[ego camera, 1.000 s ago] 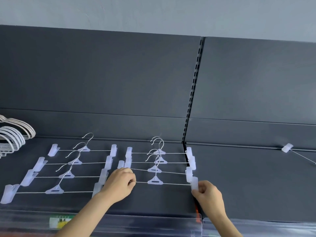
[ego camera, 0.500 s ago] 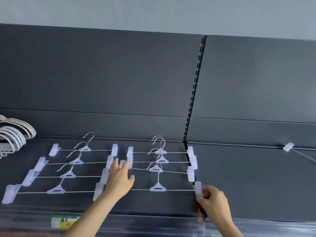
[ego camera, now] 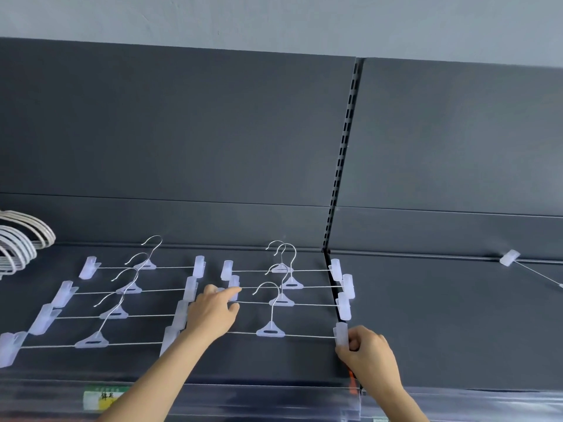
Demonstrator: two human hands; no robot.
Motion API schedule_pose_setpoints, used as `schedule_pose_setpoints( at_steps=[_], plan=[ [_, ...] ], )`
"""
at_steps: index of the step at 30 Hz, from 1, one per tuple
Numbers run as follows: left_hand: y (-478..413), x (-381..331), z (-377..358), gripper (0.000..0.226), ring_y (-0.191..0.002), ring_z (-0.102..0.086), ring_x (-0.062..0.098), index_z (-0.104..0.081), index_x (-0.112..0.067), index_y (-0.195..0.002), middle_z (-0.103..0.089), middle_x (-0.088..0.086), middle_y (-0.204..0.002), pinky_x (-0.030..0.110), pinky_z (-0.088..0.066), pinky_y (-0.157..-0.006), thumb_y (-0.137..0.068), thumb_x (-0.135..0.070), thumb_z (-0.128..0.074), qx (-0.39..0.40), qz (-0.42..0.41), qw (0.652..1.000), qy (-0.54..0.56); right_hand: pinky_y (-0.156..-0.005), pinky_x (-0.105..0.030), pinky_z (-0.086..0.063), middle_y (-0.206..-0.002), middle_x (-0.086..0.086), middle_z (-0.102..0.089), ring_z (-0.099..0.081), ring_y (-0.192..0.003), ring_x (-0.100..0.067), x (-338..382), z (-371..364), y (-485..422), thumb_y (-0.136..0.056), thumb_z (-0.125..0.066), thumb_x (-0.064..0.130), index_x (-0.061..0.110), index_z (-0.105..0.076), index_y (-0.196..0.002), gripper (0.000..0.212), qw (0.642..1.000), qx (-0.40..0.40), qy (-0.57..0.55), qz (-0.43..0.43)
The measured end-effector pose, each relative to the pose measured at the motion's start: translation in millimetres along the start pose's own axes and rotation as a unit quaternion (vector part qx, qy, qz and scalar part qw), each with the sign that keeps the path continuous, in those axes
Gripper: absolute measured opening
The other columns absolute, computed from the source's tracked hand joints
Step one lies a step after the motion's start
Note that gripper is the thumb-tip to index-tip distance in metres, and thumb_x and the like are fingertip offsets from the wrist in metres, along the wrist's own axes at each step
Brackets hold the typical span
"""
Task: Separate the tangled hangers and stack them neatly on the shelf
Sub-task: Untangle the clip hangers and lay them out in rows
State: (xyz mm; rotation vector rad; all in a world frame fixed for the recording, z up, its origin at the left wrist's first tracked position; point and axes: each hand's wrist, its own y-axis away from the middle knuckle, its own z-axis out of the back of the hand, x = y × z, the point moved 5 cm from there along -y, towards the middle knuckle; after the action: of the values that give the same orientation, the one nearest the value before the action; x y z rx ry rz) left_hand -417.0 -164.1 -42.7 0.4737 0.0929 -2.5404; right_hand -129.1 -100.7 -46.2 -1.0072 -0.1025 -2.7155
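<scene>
Lying flat on the shelf (ego camera: pixel 441 330), four clip hangers form the left row (ego camera: pixel 113 314). Left hand (ego camera: pixel 213 312) covers the left ends of the right row (ego camera: pixel 292 284), index finger extended; whether it grips cannot be told. Right hand (ego camera: pixel 368 357) pinches the front hanger (ego camera: pixel 270 332) by its right clip (ego camera: pixel 341 332).

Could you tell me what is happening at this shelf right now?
A person is arranging clip hangers in rows on the dark shelf. The right hand pinches the right clip of the nearest hanger; the left hand touches with straight fingers the left clips of hangers behind it. Four more hangers lie to the left.
</scene>
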Motion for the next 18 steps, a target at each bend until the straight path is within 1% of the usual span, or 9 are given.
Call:
schedule_pose_setpoints(
  at_steps=[3, 6, 7, 8, 10, 11, 12, 15, 18],
  plan=[
    [-3.3, -3.3, -1.0, 0.038, -0.118, -0.047, 0.018, -0.044, -0.043, -0.129, -0.042, -0.002, -0.133, 0.033, -0.040, -0.095, -0.093, -0.034, -0.038, 0.014, -0.008, 0.999, -0.029, -0.064, -0.032, -0.045, -0.059, 0.006, -0.052, -0.053, -0.073, -0.023, 3.1, 4.0, -2.5, -0.076, -0.063, 0.025, 0.017, -0.059, -0.077, 0.009, 0.998, 0.054, -0.027, -0.025],
    [-5.1, -5.9, -1.4, 0.036, -0.119, -0.046, 0.020, -0.046, -0.041, -0.128, -0.041, -0.001, -0.134, 0.033, -0.039, -0.096, -0.094, -0.034, -0.037, 0.020, -0.007, 0.999, -0.042, -0.082, -0.039, -0.046, -0.094, -0.015, -0.061, -0.057, -0.093, -0.030, 7.2, 21.0, -17.4, -0.079, -0.066, 0.021, 0.001, -0.059, -0.107, 0.035, 0.992, 0.022, -0.110, -0.062],
    [-5.5, -5.8, -1.6, 0.036, -0.119, -0.045, 0.020, -0.046, -0.040, -0.128, -0.040, 0.000, -0.134, 0.034, -0.039, -0.096, -0.094, -0.035, -0.037, 0.020, -0.005, 0.999, -0.045, -0.084, -0.038, -0.043, -0.107, -0.014, -0.058, -0.055, -0.101, -0.030, 9.5, 26.2, -24.9, -0.083, -0.062, 0.021, 0.001, -0.055, -0.113, 0.037, 0.990, 0.012, -0.120, -0.067],
    [-5.9, -5.8, -1.7, 0.036, -0.119, -0.045, 0.021, -0.046, -0.039, -0.129, -0.040, 0.001, -0.134, 0.034, -0.039, -0.096, -0.094, -0.035, -0.037, 0.019, -0.003, 0.999, -0.048, -0.081, -0.035, -0.040, -0.107, -0.009, -0.054, -0.054, -0.099, -0.029, 11.1, 27.6, -33.5, -0.086, -0.057, 0.019, 0.002, -0.054, -0.112, 0.031, 0.989, 0.019, -0.126, -0.069],
    [-6.0, -6.4, -1.6, 0.037, -0.120, -0.045, 0.022, -0.044, -0.037, -0.131, -0.039, 0.003, -0.134, 0.034, -0.041, -0.095, -0.095, -0.034, -0.037, 0.019, 0.000, 0.999, -0.048, -0.064, -0.029, -0.031, -0.081, -0.004, -0.043, -0.042, -0.067, -0.022, 16.3, 24.9, -49.1, -0.086, -0.050, 0.011, 0.007, -0.045, -0.081, 0.008, 0.989, 0.040, -0.126, -0.069],
    [-6.4, -7.3, -1.7, 0.038, -0.120, -0.044, 0.022, -0.043, -0.036, -0.132, -0.039, 0.004, -0.135, 0.033, -0.041, -0.095, -0.095, -0.033, -0.036, 0.021, 0.001, 0.999, -0.047, -0.059, -0.028, -0.028, -0.072, -0.004, -0.038, -0.032, -0.059, -0.019, 17.2, 20.8, -56.5, -0.084, -0.047, 0.009, 0.008, -0.036, -0.072, 0.017, 0.989, 0.051, -0.122, -0.070],
    [-7.5, -8.3, -1.6, 0.038, -0.120, -0.043, 0.023, -0.042, -0.036, -0.133, -0.038, 0.004, -0.135, 0.033, -0.042, -0.095, -0.095, -0.033, -0.036, 0.021, 0.002, 0.999, -0.044, -0.057, -0.029, -0.027, -0.069, -0.006, -0.037, -0.030, -0.058, -0.020, 18.4, 16.7, -61.5, -0.084, -0.046, 0.009, 0.008, -0.033, -0.070, 0.019, 0.988, 0.061, -0.118, -0.075],
    [-11.8, -6.4, 0.6, 0.038, -0.120, -0.042, 0.023, -0.042, -0.035, -0.133, -0.037, 0.006, -0.134, 0.034, -0.044, -0.092, -0.095, -0.032, -0.036, 0.016, 0.017, 0.999, -0.033, -0.067, -0.039, -0.043, -0.081, -0.020, -0.049, -0.052, -0.073, -0.035, 23.8, 6.8, -68.7, -0.087, -0.045, 0.008, -0.006, -0.050, -0.084, 0.015, 0.988, 0.071, -0.112, -0.079],
    [-15.0, 1.4, 1.4, 0.039, -0.120, -0.041, 0.024, -0.043, -0.034, -0.133, -0.038, 0.008, -0.132, 0.033, -0.045, -0.091, -0.095, -0.033, -0.037, 0.006, 0.035, 0.999, -0.029, -0.051, -0.028, -0.030, -0.066, -0.006, -0.034, -0.034, -0.056, -0.019, 24.1, -3.2, -69.3, -0.084, -0.040, 0.002, 0.009, -0.033, -0.059, 0.027, 0.988, 0.074, -0.112, -0.073]
  ],
)
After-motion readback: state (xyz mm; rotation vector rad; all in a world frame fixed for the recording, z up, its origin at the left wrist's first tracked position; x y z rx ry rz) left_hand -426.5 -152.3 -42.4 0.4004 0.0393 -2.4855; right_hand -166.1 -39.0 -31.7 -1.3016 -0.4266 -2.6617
